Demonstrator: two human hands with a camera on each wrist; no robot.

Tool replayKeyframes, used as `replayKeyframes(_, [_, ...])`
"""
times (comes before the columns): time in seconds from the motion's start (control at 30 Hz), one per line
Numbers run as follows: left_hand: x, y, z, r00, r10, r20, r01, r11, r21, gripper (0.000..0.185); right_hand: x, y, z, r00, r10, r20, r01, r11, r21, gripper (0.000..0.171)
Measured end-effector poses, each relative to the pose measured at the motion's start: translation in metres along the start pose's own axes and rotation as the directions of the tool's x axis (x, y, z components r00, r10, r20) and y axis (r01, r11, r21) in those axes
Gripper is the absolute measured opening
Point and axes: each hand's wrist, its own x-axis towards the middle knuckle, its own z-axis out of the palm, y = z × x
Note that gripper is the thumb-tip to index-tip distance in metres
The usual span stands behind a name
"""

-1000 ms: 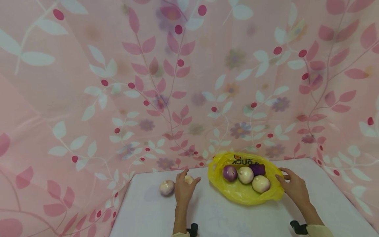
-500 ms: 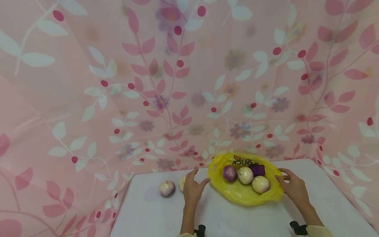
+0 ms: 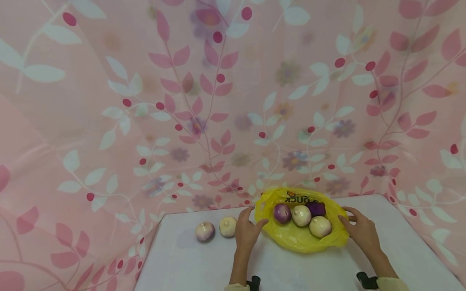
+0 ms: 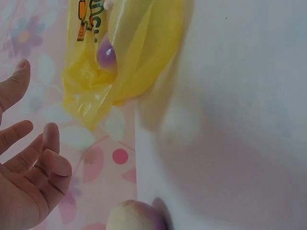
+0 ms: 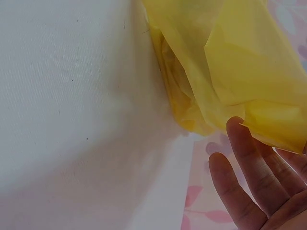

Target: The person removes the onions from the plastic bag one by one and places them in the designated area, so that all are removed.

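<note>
A yellow plastic bag lies open on the white table and holds several onions, among them a purple one and a white one. Two more onions sit on the table left of it: a pinkish one and a white one. My left hand is empty with spread fingers, between the white onion and the bag's left edge. In the left wrist view the left hand hovers near the bag. My right hand rests with straight fingers against the bag's right edge.
A pink leaf-patterned curtain hangs right behind the table and down its left side. The table's back edge runs just behind the bag. The near part of the table is bare white.
My left hand has let go of the white onion, leaving it on the table, and has moved right up to the bag's left edge. The right hand has stayed at the bag.
</note>
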Motion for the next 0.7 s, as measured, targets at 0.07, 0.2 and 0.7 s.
replayKeyframes(0.07, [-0.001,0.001,0.004,1.000,0.010,0.002,-0.010,1.000,0.005,0.061,-0.001,0.000,0.000,1.000,-0.006,-0.005,0.006,1.000,0.005,0.045])
replayKeyframes(0.2, [-0.001,0.000,0.013,1.000,0.024,0.014,-0.024,0.999,0.022,0.060,-0.001,-0.001,0.000,1.000,-0.010,-0.004,0.010,1.000,0.013,0.045])
replayKeyframes(0.7, [-0.004,-0.004,0.040,0.995,0.077,0.064,-0.076,0.997,-0.019,0.057,0.003,0.003,0.004,1.000,0.005,0.007,-0.005,1.000,-0.005,0.047])
